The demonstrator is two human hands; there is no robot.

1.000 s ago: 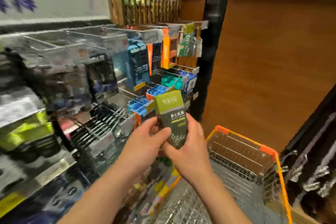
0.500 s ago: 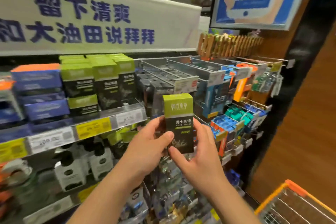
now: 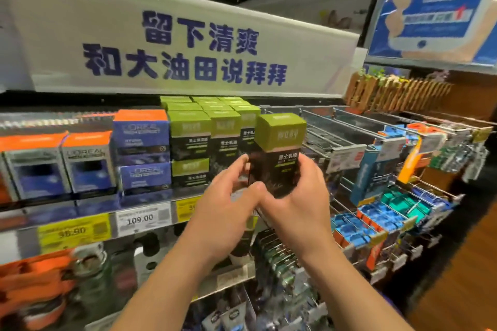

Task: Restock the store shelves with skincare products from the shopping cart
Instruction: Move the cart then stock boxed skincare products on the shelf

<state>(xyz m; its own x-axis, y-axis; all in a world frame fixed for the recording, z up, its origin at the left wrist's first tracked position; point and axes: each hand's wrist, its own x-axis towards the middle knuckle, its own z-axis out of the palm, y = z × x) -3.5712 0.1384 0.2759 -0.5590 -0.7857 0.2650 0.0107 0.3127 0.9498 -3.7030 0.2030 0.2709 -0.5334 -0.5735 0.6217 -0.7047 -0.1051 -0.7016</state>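
Both our hands grasp one green-and-black box (image 3: pixel 277 153) at frame centre: left hand (image 3: pixel 228 212) pinching its left edge, right hand (image 3: pixel 298 204) wrapping its right side. We hold it just right of matching boxes (image 3: pixel 207 140) on the shelf (image 3: pixel 145 216).

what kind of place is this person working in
Most likely a shop's men's skincare aisle: price tags line the shelf edge, boxed products sit in rows, and razor packs hang on peg hooks. Both hands, left hand and right hand, hold a green-topped box.

I see one green-topped box (image 3: pixel 278 154) in my two hands, four blue L'Oréal boxes (image 3: pixel 141 140), three shelf price tags (image 3: pixel 144 219)
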